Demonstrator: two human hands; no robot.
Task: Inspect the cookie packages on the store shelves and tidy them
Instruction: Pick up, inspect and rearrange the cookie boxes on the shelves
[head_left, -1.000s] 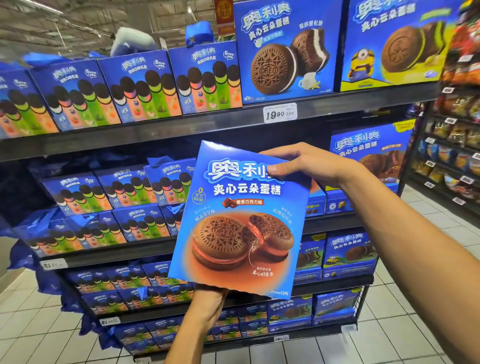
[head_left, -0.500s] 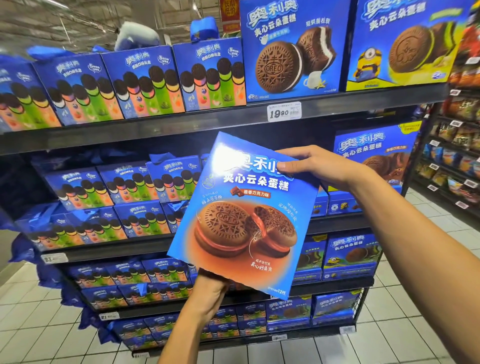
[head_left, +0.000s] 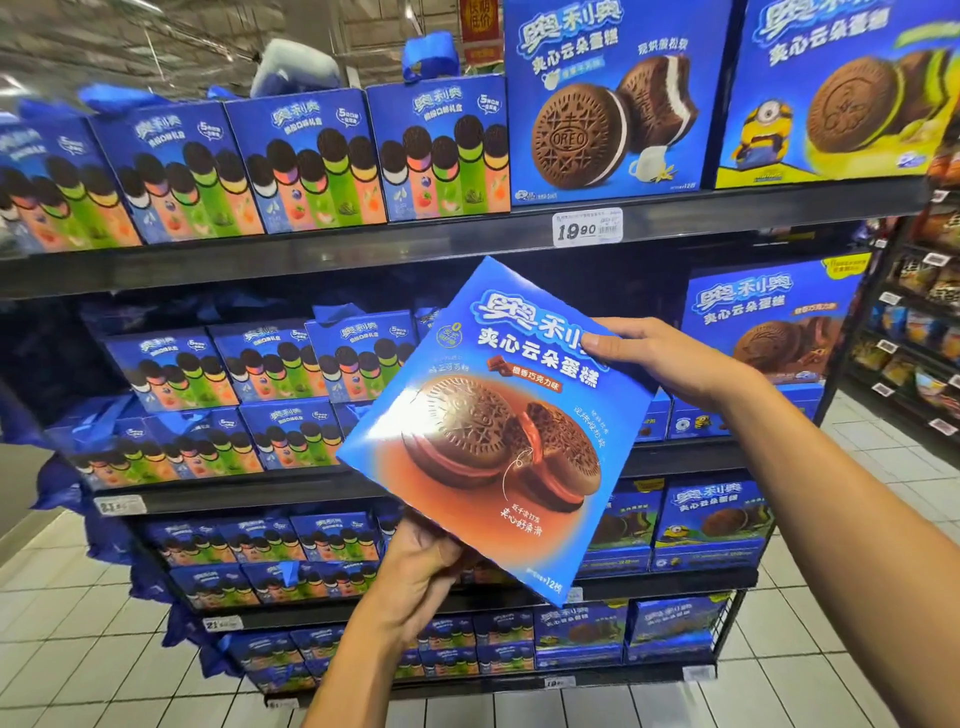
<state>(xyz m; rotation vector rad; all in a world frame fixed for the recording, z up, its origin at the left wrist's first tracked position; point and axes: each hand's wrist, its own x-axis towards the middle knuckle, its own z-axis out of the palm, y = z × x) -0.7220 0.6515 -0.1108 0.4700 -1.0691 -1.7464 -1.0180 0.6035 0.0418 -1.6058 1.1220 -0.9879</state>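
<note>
Dark metal shelving (head_left: 363, 249); white tiled floor (head_left: 78, 649); side rack (head_left: 914, 332).

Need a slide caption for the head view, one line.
Left hand and right hand hold a tilted blue cookie box before stocked store shelves.

L hand (head_left: 415, 566) raised from below, fingers curled behind the box (head_left: 498, 431), gripping its bottom edge. R hand (head_left: 654, 358) reaches in from right, arm extended, thumb on front, pinching top corner.
</note>
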